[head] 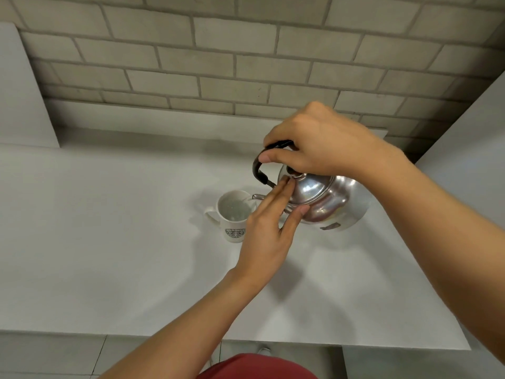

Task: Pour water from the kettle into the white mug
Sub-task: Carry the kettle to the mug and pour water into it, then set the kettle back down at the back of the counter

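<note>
Tip the kettle [325, 198] further and water may overshoot the mug [233, 214]; its spout [257, 197] sits just over the rim. Your right hand [325, 146] is clenched around the black handle [259, 165]; your left hand [269, 228], fingers flat together, presses the lid [307, 187], which could slip. The steel kettle hangs tilted mid-worktop [109, 214], toward the back edge.
</note>
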